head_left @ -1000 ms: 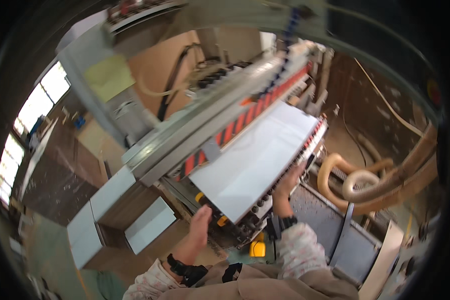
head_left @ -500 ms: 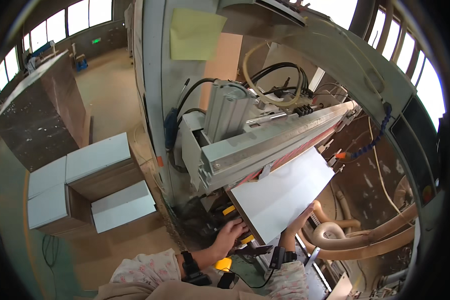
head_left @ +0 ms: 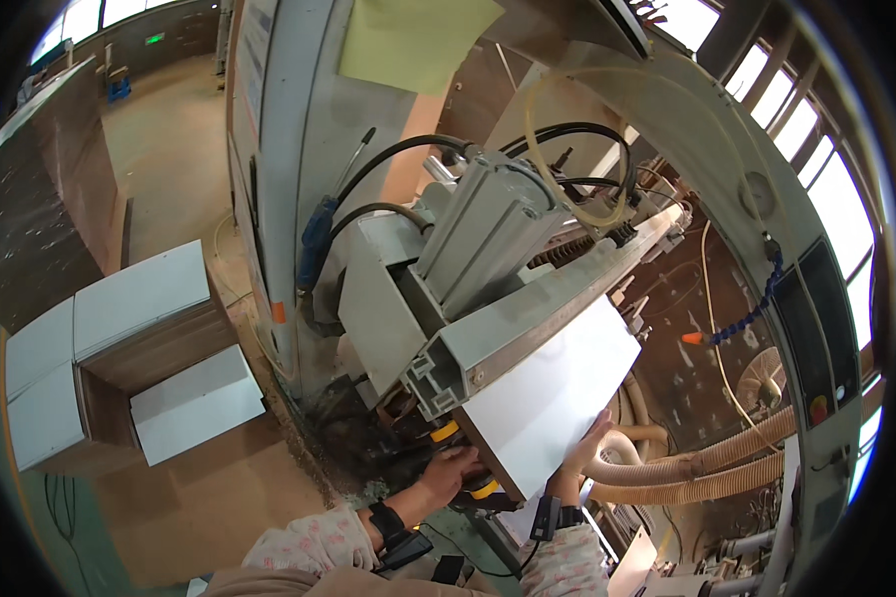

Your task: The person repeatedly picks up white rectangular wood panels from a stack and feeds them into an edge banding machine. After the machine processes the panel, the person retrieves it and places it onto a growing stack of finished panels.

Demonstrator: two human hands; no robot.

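Observation:
A white-faced board with a brown edge (head_left: 548,393) lies at a slant under the grey metal beam (head_left: 558,308) of a machine. My right hand (head_left: 587,446) is at the board's near right edge, with its fingers along that edge and partly hidden by it. At the board's left end my left hand (head_left: 450,476) is closed, with bent fingers between two yellow-ended machine parts (head_left: 446,431). What its fingertips press on or hold is hidden. A black strap with a small device (head_left: 551,517) sits on my right wrist, and my left wrist has one too.
A grey cylinder block (head_left: 493,234) with black hoses rises above the beam. Ribbed beige ducts (head_left: 697,476) run at the right, below a blue segmented hose with an orange nozzle (head_left: 695,339). Stacks of white-topped boards (head_left: 144,298) stand on the floor at the left.
The view has shifted closer to the machine. The beam now covers the board's far edge and the red strip is out of sight. My left hand's fingers have drawn together.

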